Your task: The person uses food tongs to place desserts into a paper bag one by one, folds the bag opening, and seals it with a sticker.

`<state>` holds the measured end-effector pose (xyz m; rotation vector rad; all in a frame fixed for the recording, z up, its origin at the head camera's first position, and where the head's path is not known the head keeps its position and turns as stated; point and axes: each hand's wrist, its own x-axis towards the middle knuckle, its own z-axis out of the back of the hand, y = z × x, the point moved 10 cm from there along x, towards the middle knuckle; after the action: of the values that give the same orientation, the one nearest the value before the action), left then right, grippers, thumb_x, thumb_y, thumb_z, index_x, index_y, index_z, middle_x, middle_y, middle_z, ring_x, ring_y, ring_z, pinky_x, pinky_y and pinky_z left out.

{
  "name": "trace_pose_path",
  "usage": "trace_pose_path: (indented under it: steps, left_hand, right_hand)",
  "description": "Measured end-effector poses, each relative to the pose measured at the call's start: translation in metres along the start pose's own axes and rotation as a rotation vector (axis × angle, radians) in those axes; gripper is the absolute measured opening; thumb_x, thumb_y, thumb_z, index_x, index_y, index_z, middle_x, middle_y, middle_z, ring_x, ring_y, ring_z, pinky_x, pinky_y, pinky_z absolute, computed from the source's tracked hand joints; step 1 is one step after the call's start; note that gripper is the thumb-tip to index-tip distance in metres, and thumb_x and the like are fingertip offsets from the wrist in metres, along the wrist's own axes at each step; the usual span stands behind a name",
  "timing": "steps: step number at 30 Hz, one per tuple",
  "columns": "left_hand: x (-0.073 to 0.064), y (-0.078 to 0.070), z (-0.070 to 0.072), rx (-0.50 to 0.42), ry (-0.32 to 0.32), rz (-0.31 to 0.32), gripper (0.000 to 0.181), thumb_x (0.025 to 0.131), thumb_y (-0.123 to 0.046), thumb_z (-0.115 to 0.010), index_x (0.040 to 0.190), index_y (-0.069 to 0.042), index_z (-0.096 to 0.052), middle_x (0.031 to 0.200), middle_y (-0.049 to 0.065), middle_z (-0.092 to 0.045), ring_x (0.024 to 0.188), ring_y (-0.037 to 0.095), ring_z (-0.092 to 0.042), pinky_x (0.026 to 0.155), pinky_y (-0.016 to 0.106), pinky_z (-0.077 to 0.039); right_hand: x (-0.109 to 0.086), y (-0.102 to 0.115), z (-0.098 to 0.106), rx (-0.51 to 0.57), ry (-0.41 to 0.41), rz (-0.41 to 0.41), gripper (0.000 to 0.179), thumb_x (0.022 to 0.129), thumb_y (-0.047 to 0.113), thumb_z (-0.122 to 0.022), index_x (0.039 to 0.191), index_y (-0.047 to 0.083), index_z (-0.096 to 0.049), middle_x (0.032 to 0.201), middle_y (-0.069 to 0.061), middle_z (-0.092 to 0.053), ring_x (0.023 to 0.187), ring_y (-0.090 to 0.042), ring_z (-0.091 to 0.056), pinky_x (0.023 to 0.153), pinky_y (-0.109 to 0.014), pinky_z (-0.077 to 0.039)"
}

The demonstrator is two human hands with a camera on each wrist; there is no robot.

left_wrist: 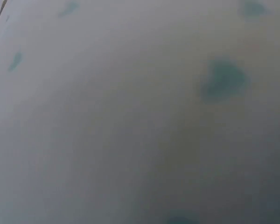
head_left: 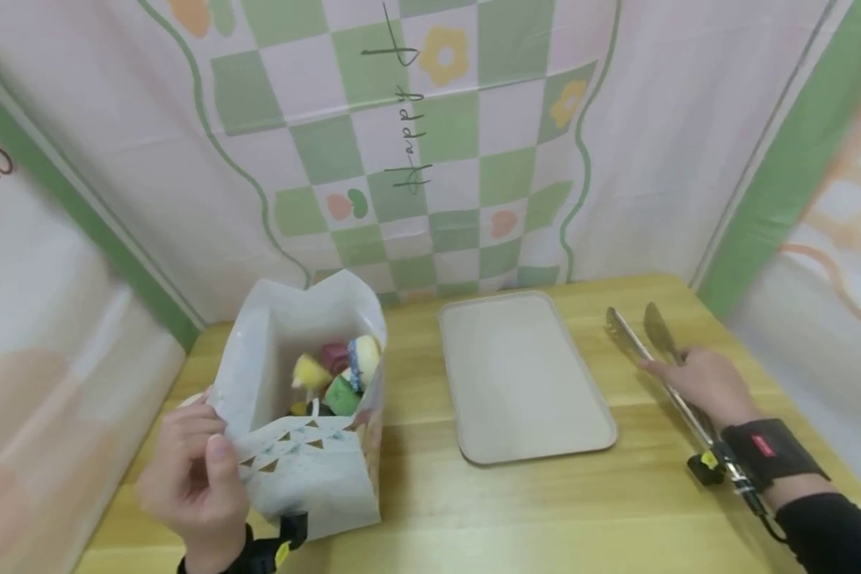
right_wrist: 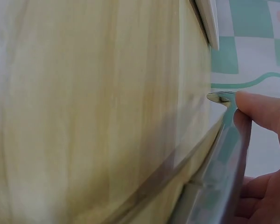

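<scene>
On the left of the head view stands an open white paper bag [head_left: 316,486] with small triangles printed on it. My left hand [head_left: 194,470] pinches its near left rim between thumb and fingers. Inside lie several small pieces, among them a yellow one [head_left: 310,371], a green one [head_left: 342,396], a dark red one [head_left: 335,356] and a cream one with blue [head_left: 364,363]. At the right, my right hand [head_left: 706,387] holds metal tongs [head_left: 642,344], their two arms spread apart at the tips. The bag's blurred wall [left_wrist: 130,116] fills the left wrist view.
A flat beige tray [head_left: 524,375] lies on the wooden table [head_left: 430,518] between the bag and the tongs. Behind the table hangs a checked green and white cloth [head_left: 452,159], with more cloth at both sides.
</scene>
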<state>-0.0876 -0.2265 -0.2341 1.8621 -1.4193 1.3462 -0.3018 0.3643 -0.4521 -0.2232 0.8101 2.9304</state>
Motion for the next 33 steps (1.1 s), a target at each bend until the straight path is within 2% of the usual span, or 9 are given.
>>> trace_pose_path:
  steps: [3,7,13,16,19,23,26,30,33]
  left_hand:
    - [0.002,0.004,0.015,-0.008,-0.054,0.022,0.053,0.084,-0.005,-0.076,0.05,0.01,-0.038,0.057,0.01,-0.056,0.069,0.013,-0.059,0.085,0.025,-0.057]
    - [0.001,0.012,0.032,-0.025,-0.101,0.056,0.056,0.082,-0.009,-0.082,0.051,0.012,-0.041,0.06,0.01,-0.061,0.072,0.014,-0.067,0.081,0.026,-0.056]
    - [-0.001,0.017,0.039,-0.06,-0.12,0.09,0.044,0.082,-0.007,-0.083,0.059,0.011,-0.049,0.072,0.014,-0.072,0.081,0.021,-0.074,0.088,0.029,-0.059]
    - [-0.001,0.01,0.037,0.034,-0.141,0.073,0.044,0.083,-0.012,-0.084,0.064,0.012,-0.052,0.078,0.012,-0.074,0.087,0.019,-0.074,0.094,0.028,-0.057]
    - [-0.001,-0.001,0.035,0.209,-0.177,0.036,0.053,0.083,-0.025,-0.088,0.069,0.014,-0.055,0.081,0.009,-0.075,0.091,0.013,-0.073,0.095,0.024,-0.055]
    - [-0.001,-0.017,0.036,0.442,-0.224,0.031,0.051,0.079,-0.025,-0.087,0.076,0.017,-0.058,0.084,0.008,-0.075,0.094,0.007,-0.07,0.094,0.019,-0.052]
    - [-0.005,-0.022,0.037,0.6,-0.234,0.127,0.042,0.075,-0.017,-0.078,0.08,0.017,-0.054,0.094,-0.001,-0.072,0.101,0.003,-0.065,0.098,0.017,-0.044]
    - [-0.019,-0.022,0.035,0.654,-0.228,0.273,0.043,0.071,-0.018,-0.073,0.079,0.011,-0.042,0.117,-0.004,-0.058,0.115,0.009,-0.056,0.104,0.025,-0.033]
    - [-0.03,-0.025,0.027,0.64,-0.184,0.28,0.056,0.077,-0.03,-0.078,0.079,0.011,-0.04,0.13,0.01,-0.054,0.129,0.02,-0.048,0.112,0.033,-0.029]
  right_hand:
    - [0.003,0.002,-0.004,-0.009,0.005,-0.001,0.092,0.099,0.065,-0.059,0.129,-0.022,-0.053,0.099,-0.035,-0.068,0.075,-0.032,-0.064,0.058,-0.035,-0.047]
    - [0.004,0.001,-0.005,-0.015,0.006,-0.016,0.102,0.097,0.065,-0.062,0.138,-0.027,-0.043,0.121,-0.051,-0.057,0.086,-0.043,-0.066,0.061,-0.038,-0.051]
    - [0.003,0.0,-0.002,-0.012,0.02,-0.04,0.108,0.097,0.065,-0.062,0.143,-0.029,-0.033,0.133,-0.056,-0.045,0.101,-0.058,-0.063,0.07,-0.052,-0.056]
    - [0.003,0.004,0.002,-0.025,0.002,-0.039,0.113,0.096,0.066,-0.063,0.145,-0.029,-0.029,0.136,-0.057,-0.04,0.108,-0.065,-0.058,0.077,-0.062,-0.055]
    - [0.003,0.02,0.013,-0.084,-0.091,-0.015,0.118,0.093,0.07,-0.064,0.146,-0.029,-0.029,0.136,-0.058,-0.038,0.112,-0.07,-0.052,0.082,-0.07,-0.052]
    - [0.004,0.071,0.028,-0.104,-0.242,0.051,0.111,0.094,0.07,-0.064,0.15,-0.021,-0.033,0.141,-0.053,-0.041,0.122,-0.068,-0.048,0.093,-0.077,-0.045]
    - [0.007,0.128,0.027,0.014,-0.23,0.167,0.092,0.1,0.055,-0.064,0.155,-0.012,-0.034,0.151,-0.044,-0.041,0.136,-0.063,-0.042,0.107,-0.078,-0.036]
    - [0.012,0.21,0.003,0.271,-0.058,0.369,0.064,0.107,0.029,-0.059,0.157,-0.005,-0.037,0.159,-0.032,-0.041,0.148,-0.052,-0.04,0.12,-0.069,-0.031]
    - [0.01,0.274,-0.024,0.484,0.118,0.529,0.052,0.11,0.018,-0.05,0.157,-0.003,-0.04,0.161,-0.028,-0.044,0.151,-0.046,-0.041,0.125,-0.062,-0.029]
